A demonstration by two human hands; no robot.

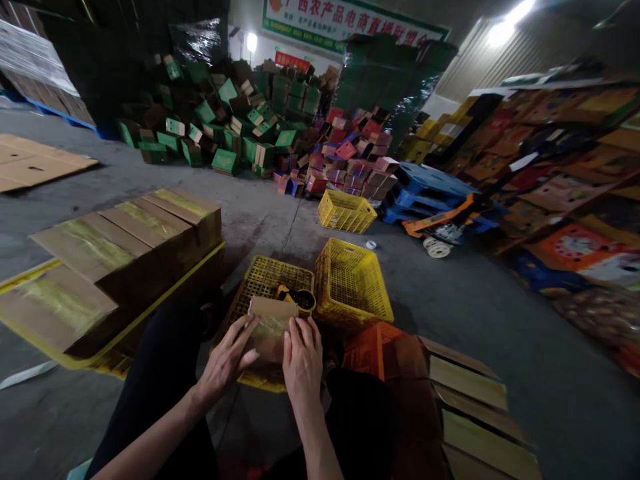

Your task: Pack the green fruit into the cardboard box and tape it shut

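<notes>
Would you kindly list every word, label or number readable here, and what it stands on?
"西农产品电商直播": large characters on the banner; its end characters and smaller line are unclear.
Red sign: too blurred to read.
Green box: print too small.
Carton being handled: no readable text.

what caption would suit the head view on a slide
Left hand and right hand touch a cardboard box over a yellow crate, a black-and-yellow tool just beyond it.
</notes>
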